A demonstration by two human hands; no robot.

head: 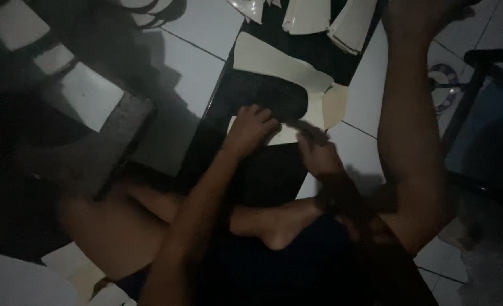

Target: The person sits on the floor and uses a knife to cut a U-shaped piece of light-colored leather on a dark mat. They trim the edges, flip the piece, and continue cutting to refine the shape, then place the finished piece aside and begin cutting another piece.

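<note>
On the black mat that runs from your lap toward twelve o'clock, a cream-coloured cut sheet lies flat, curving round a dark hollow at its centre and ending in a rounded tab at about three o'clock of that hollow. Your left hand presses down on the near edge of this sheet, at its seven o'clock corner, with the fingers curled and knuckles up; it pins the sheet rather than lifting it. Your right hand sits just beside it, toward four o'clock of the left one, fingers reaching onto the same near edge of the sheet. It is blurred and dim, so you cannot tell whether it pinches the sheet, grips a small tool, or simply rests there.

At twelve o'clock, beyond the sheet, several more pale cut pieces lie in a loose fan on the mat, well apart from your hands. The mat lies over a white tiled floor. At nine to ten o'clock a dark block sits on the tiles with pale rectangular panels beside it. Your right leg stretches up toward one o'clock, and your left foot is tucked in under your forearms at six o'clock. A dark metal frame stands at three o'clock, near the raised leg.
</note>
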